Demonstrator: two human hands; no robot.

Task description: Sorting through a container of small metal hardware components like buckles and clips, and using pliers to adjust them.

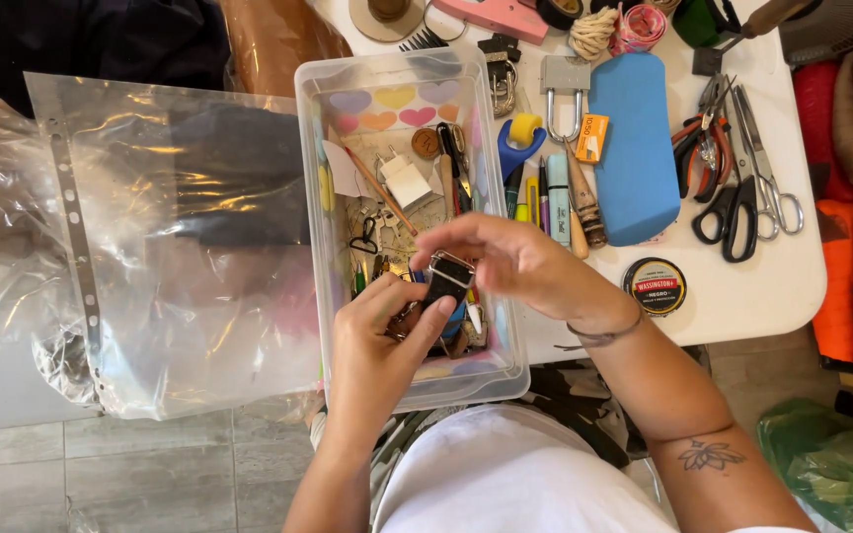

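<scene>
Both hands (446, 296) together, fingers pinched.

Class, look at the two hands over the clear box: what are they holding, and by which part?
Both hands hold a small black strap with a metal buckle: right hand pinches the buckle end, left hand grips below.

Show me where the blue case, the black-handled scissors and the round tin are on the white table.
blue case (636, 148), head view, middle of its flat top.
black-handled scissors (739, 202), head view, on the handles near the pivot.
round tin (656, 286), head view, centre of its lid.
</scene>
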